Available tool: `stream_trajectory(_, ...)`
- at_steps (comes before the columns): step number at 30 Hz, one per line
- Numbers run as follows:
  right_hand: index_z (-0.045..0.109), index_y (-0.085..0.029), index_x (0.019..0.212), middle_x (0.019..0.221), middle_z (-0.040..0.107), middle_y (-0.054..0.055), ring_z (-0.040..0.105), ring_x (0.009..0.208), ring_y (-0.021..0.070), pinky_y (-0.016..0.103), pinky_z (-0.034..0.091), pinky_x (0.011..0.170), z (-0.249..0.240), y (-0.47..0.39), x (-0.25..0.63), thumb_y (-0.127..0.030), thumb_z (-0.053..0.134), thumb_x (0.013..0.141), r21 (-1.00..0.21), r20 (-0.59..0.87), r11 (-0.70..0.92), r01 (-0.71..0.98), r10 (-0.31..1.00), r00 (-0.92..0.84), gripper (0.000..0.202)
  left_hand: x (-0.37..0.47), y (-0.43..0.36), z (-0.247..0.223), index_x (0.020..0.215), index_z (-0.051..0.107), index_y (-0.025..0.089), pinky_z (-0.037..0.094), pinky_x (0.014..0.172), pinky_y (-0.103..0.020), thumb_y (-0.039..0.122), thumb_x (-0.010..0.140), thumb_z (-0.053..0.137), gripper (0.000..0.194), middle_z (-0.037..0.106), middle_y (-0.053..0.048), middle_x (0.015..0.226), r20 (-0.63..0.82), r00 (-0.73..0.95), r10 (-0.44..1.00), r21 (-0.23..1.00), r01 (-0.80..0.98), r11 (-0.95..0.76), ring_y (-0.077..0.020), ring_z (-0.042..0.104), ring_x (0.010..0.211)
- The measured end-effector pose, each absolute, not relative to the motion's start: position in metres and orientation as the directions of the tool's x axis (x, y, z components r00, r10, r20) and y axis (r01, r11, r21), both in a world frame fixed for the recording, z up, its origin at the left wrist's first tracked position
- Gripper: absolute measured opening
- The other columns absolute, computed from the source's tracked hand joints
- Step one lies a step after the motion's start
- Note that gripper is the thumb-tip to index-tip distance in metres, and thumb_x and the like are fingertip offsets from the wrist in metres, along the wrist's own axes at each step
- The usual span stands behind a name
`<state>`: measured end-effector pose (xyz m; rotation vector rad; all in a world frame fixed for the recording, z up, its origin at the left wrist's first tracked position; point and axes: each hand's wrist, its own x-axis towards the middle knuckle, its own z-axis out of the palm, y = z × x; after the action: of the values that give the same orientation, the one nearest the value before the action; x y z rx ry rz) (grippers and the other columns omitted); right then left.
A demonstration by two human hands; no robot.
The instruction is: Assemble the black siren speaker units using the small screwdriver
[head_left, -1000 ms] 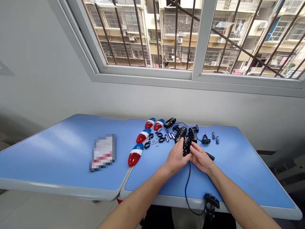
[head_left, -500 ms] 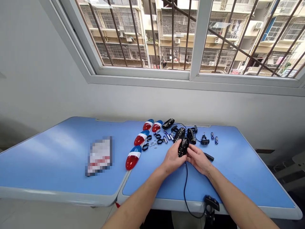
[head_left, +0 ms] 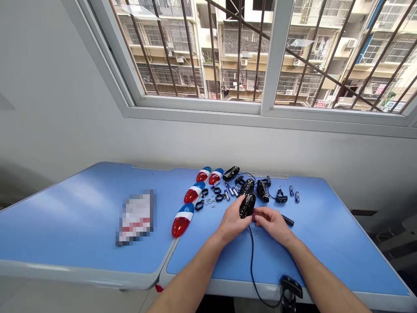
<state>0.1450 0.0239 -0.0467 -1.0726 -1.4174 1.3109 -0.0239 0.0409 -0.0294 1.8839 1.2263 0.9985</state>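
My left hand [head_left: 233, 218] is closed around a black oval light housing [head_left: 247, 205], its face speckled with small bright parts. From the housing a black cable [head_left: 252, 256] runs down to a black control unit with a clamp [head_left: 291, 287] at the table's front edge. My right hand [head_left: 271, 222] is by the housing's lower right edge, thumb and fingers pinched; what is between them is hidden or too small to name. A black handle [head_left: 288, 220] shows beyond the right hand, and a small screw [head_left: 256, 233] lies below the fingers.
Red, white and blue oval covers [head_left: 183, 220] stand left of my hands. Black ring clamps [head_left: 199, 205], small screws [head_left: 210, 200] and batteries [head_left: 227, 194] lie behind. More black housings [head_left: 262, 191] are near the wall. A blurred packet [head_left: 136, 218] lies on the left table.
The housing in my left hand has shifted slightly left and down. My right hand has drawn away from its side, its fingers now pinched lower. The small screw below has come into view.
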Motion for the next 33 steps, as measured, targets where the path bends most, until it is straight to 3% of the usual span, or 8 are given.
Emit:
stream_trajectory(4,0.075,-0.028,0.093,0.086,0.073,0.004,0.064,0.077,0.0216,0.036,0.05,0.068,-0.043,0.02,0.158,-0.031,0.067,0.076,-0.915,0.19,0.265,0.303,0.948,-0.254,0.019,-0.026,0.042,-0.032,0.125,0.049,0.017,0.047,0.095,-0.036,0.014,0.066,0.057,0.06,0.062,-0.007,0.117,0.26,0.235,0.936,0.799,0.493,-0.346,-0.0241,0.058,0.109)
stream_trajectory(9,0.073,-0.033,0.101,0.101,0.07,0.004,0.06,0.09,0.0235,0.036,0.047,0.074,-0.044,0.018,0.17,-0.033,0.069,0.077,-0.721,0.276,0.462,0.516,0.875,-0.399,0.024,-0.026,0.042,-0.032,0.126,0.051,0.017,0.048,0.095,-0.037,0.016,0.066,0.057,0.06,0.063,-0.008,0.115,0.269,0.227,0.936,0.758,0.549,-0.351,-0.026,0.058,0.109)
stream_trajectory(13,0.074,-0.037,0.097,0.099,0.068,0.002,0.059,0.091,0.022,0.037,0.044,0.082,-0.048,0.019,0.169,-0.037,0.072,0.075,-0.63,0.288,0.547,0.551,0.824,-0.488,0.022,-0.028,0.041,-0.031,0.128,0.049,0.016,0.047,0.096,-0.038,0.017,0.066,0.056,0.062,0.061,-0.01,0.118,0.289,0.23,0.929,0.729,0.576,-0.37,-0.0272,0.058,0.111)
stream_trajectory(20,0.074,-0.032,0.086,0.086,0.065,0.002,0.057,0.084,0.0191,0.033,0.043,0.076,-0.051,0.016,0.163,-0.032,0.067,0.08,-0.546,0.293,0.58,0.605,0.809,-0.51,0.01,-0.036,0.032,-0.027,0.129,0.046,0.017,0.046,0.097,-0.041,0.014,0.068,0.054,0.062,0.059,-0.011,0.12,0.306,0.273,0.912,0.673,0.616,-0.41,-0.0268,0.056,0.112)
stream_trajectory(24,0.07,-0.027,0.081,0.081,0.065,0.003,0.056,0.08,0.0188,0.032,0.042,0.072,-0.046,0.013,0.157,-0.026,0.057,0.086,-0.523,0.308,0.609,0.596,0.787,-0.534,0.015,-0.046,0.021,-0.029,0.13,0.046,0.016,0.045,0.097,-0.04,0.011,0.067,0.052,0.063,0.059,-0.011,0.119,0.319,0.285,0.904,0.641,0.637,-0.427,-0.0263,0.055,0.113)
stream_trajectory(33,0.062,-0.024,0.073,0.072,0.062,0.002,0.054,0.068,0.0175,0.031,0.041,0.064,-0.047,0.017,0.152,-0.032,0.05,0.087,-0.649,0.375,0.509,0.565,0.86,-0.345,0.02,-0.071,0.001,-0.037,0.133,0.043,0.014,0.046,0.097,-0.041,0.018,0.07,0.053,0.064,0.057,-0.014,0.122,0.304,0.189,0.934,0.635,0.69,-0.347,-0.0287,0.056,0.114)
